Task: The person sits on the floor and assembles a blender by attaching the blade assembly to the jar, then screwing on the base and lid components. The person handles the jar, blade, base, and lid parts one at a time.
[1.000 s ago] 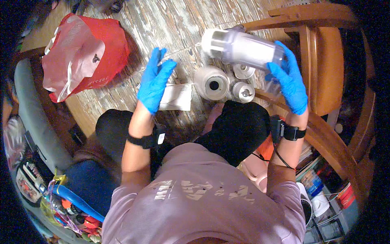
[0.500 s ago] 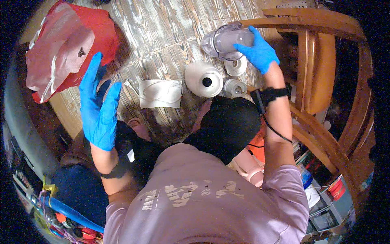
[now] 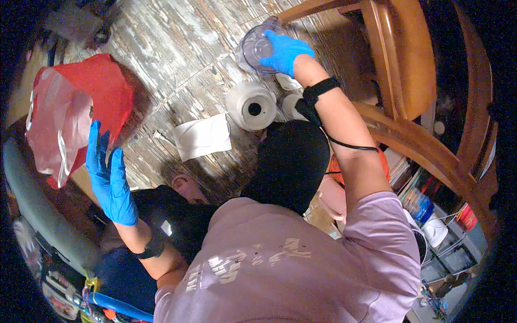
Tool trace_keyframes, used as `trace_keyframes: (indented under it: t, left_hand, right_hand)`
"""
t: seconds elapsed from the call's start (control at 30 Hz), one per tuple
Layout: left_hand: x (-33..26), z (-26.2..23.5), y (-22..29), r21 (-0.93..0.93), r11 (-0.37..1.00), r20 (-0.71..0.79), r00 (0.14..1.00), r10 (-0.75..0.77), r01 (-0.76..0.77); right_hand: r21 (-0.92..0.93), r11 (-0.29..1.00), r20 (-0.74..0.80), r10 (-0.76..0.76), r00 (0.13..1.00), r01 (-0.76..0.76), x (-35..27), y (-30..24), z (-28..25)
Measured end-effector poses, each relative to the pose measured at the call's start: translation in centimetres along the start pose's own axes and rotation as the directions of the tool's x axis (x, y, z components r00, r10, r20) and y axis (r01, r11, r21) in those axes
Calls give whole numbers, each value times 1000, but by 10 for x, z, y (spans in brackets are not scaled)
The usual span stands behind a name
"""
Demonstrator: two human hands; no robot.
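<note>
Blue-gloved, my right hand point(image 3: 290, 54) grips a clear, see-through plastic cup-shaped container point(image 3: 253, 51) at its right side, above the wooden floor. Just below it stands a rounded white body point(image 3: 251, 105) with a dark round hole on top. A white part point(image 3: 288, 82) shows under my right wrist, and a pale cylinder point(image 3: 293, 106) is partly hidden by the wrist strap. My left hand point(image 3: 110, 180), also gloved in blue, holds nothing, its fingers apart beside a red and whitish plastic bag point(image 3: 110, 89). Between the hands lies a white sheet point(image 3: 202, 137) with a thin cord on it.
A small white piece point(image 3: 163, 138) lies left of the sheet. Wooden chair parts point(image 3: 406, 59) rise at the right. A grey padded edge point(image 3: 40, 215) runs along the left. Shelves with assorted items point(image 3: 441, 231) stand at the lower right.
My right hand has swung the clear container left and turned it from lying sideways to showing its round end. My left hand stays spread near the bag. The whole view has shifted.
</note>
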State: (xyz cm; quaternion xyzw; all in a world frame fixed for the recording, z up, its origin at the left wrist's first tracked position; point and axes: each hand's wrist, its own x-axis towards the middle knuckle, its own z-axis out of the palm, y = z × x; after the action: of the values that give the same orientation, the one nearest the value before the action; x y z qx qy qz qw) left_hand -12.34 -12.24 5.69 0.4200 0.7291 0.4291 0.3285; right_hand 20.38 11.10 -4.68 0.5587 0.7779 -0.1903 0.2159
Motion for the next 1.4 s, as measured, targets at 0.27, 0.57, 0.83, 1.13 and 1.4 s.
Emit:
trace_keyframes:
  t: [0.27,0.57,0.83,1.13,1.4]
  left_hand:
    - [9,9,-6,0,1000,27,1000,-4,4]
    - [17,17,-11,31,998,50,997,-51,49]
    - [22,26,-14,61,998,114,993,-24,17]
    - [27,39,-31,129,989,128,987,-93,76]
    - [14,159,-32,144,989,455,886,-88,24]
  right_hand:
    - [-66,998,35,1,999,1,7,-2,0]
    - [-133,991,58,5,998,3,14,-7,-4]
    - [-163,987,27,-10,1000,14,12,-10,-6]
    - [-146,985,26,-93,995,96,12,-6,4]
    - [-142,981,-56,-138,989,129,11,2,14]
